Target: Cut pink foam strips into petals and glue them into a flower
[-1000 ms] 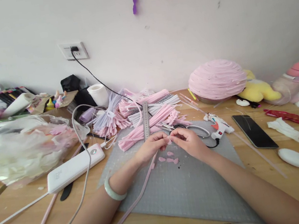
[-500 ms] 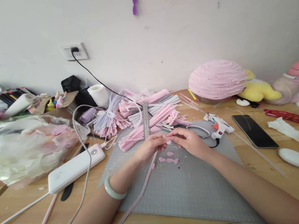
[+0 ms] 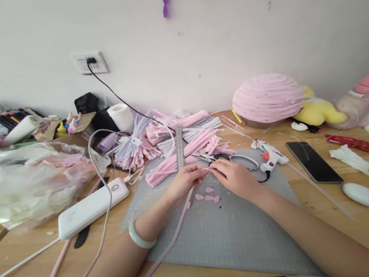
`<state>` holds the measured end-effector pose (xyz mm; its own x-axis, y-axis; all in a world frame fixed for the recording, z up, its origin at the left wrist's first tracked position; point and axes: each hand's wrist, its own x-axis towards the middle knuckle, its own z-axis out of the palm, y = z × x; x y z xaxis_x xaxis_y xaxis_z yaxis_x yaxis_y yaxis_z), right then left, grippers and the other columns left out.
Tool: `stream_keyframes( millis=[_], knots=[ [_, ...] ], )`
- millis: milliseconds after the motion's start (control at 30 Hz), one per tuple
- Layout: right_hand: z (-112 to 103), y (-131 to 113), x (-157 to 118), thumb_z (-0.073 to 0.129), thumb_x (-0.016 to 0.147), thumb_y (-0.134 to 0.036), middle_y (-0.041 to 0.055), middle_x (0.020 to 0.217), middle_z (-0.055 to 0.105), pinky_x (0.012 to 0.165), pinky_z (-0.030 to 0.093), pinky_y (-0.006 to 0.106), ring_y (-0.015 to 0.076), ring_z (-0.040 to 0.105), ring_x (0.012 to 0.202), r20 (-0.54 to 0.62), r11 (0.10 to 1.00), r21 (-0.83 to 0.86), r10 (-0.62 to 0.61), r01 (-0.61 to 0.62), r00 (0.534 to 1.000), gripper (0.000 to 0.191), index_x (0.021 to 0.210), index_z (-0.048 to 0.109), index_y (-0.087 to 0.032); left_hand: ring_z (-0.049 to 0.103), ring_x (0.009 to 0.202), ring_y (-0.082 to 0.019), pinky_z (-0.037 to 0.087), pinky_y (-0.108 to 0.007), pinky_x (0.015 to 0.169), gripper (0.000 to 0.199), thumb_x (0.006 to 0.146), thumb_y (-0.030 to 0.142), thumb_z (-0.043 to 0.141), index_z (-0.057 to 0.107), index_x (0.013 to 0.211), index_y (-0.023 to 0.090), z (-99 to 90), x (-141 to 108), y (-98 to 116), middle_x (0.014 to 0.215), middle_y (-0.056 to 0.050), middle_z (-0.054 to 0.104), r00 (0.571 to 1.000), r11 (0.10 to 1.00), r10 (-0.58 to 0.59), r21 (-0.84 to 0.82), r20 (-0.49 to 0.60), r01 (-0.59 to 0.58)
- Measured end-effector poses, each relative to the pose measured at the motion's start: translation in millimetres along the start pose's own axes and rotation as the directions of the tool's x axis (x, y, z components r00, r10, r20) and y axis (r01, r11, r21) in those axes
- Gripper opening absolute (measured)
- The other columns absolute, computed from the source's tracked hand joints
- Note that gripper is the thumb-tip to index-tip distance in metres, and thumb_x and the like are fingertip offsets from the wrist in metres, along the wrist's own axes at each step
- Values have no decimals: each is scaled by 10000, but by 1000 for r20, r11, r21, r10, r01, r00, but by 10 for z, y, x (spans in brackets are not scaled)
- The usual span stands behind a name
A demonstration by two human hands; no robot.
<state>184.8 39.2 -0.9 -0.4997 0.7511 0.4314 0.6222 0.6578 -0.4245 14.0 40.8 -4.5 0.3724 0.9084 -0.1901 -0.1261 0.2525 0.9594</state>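
My left hand (image 3: 188,180) and my right hand (image 3: 227,174) meet fingertip to fingertip over the grey cutting mat (image 3: 227,238). Both are closed in a pinch on a small pale pink piece (image 3: 208,170), mostly covered by the fingers. Just below them, several small pink cut pieces (image 3: 210,197) lie on the mat. A long pink strip (image 3: 174,237) runs from under my left hand down past the mat's front edge. Behind the hands are a metal ruler (image 3: 179,148), bundles of pink stems (image 3: 193,148) and scissors (image 3: 243,162).
A white glue gun (image 3: 270,155), a black phone (image 3: 313,161) and a white oval object (image 3: 362,195) lie to the right. On the left are a white power bank (image 3: 93,208) with cables and a plastic bag (image 3: 32,184). A pink dome (image 3: 267,98) stands at the back.
My right hand has turned slightly, its knuckles more on top and its fingers bent further over. The small piece between the fingertips shows less. My left hand stays nearly still.
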Motion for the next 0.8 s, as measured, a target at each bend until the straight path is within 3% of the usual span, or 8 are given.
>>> stream_keyframes(
  millis=[133, 267, 367, 467, 533, 633, 733, 800],
  knots=[
    [-2, 15, -20, 386, 868, -182, 86, 851, 621, 649, 415, 276, 178, 581, 744, 78, 992, -102, -63, 71, 995, 212, 862, 598, -171, 401, 524, -65, 271, -213, 526, 200, 643, 300, 640, 540, 625, 129, -9, -3, -4, 571, 42, 463, 1000, 998, 13, 64, -17, -12],
    [-10, -3, -2, 404, 836, -136, 68, 769, 593, 633, 396, 270, 164, 545, 701, 69, 998, 12, -58, 57, 996, 205, 770, 595, -171, 390, 530, -68, 285, -212, 543, 148, 684, 264, 596, 535, 637, 137, 21, -24, 21, 561, 52, 450, 998, 985, 66, 158, -14, -63],
    [-54, -28, 29, 427, 812, -140, 20, 634, 534, 565, 353, 246, 132, 485, 605, 106, 992, 125, 14, -27, 994, 221, 643, 566, -171, 394, 546, -75, 297, -209, 548, 142, 704, 262, 579, 533, 652, 138, 41, -36, 47, 566, 51, 449, 993, 951, 119, 287, 0, -114],
    [-107, -53, 49, 450, 796, -188, -25, 517, 449, 481, 291, 224, 96, 410, 497, 217, 927, 308, 153, -216, 964, 257, 547, 507, -167, 386, 551, -81, 298, -207, 531, 155, 736, 283, 555, 526, 675, 143, 26, -43, 71, 581, 46, 438, 978, 895, 191, 394, 82, -208],
    [-125, -65, 53, 469, 782, -231, -42, 458, 416, 438, 259, 215, 80, 371, 437, 327, 812, 437, 258, -387, 909, 255, 538, 504, -163, 398, 565, -88, 316, -211, 538, 164, 762, 292, 531, 521, 686, 148, -9, -49, 94, 611, 33, 454, 953, 842, 249, 449, 171, -300],
    [-115, -71, 61, 519, 733, -242, -45, 445, 430, 397, 243, 201, 56, 325, 381, 494, 509, 618, 342, -599, 800, 202, 556, 530, -145, 466, 647, -113, 370, -234, 617, 173, 798, 289, 496, 533, 706, 147, -82, -66, 148, 694, -14, 521, 888, 726, 319, 517, 332, -454],
    [-83, -57, 81, 532, 685, -187, -41, 491, 432, 357, 187, 178, 22, 225, 359, 701, 162, 644, 265, -748, 662, 140, 558, 510, -132, 505, 719, -137, 389, -253, 687, 183, 817, 296, 476, 560, 744, 150, -133, -83, 199, 747, -48, 565, 826, 627, 330, 548, 456, -553],
    [-65, -46, 88, 519, 693, -182, -41, 512, 427, 350, 170, 172, 18, 200, 361, 749, 96, 626, 203, -774, 631, 124, 579, 499, -136, 504, 717, -138, 388, -251, 684, 190, 812, 310, 482, 568, 749, 154, -133, -86, 209, 751, -49, 568, 827, 606, 333, 570, 453, -555]
  ],
)
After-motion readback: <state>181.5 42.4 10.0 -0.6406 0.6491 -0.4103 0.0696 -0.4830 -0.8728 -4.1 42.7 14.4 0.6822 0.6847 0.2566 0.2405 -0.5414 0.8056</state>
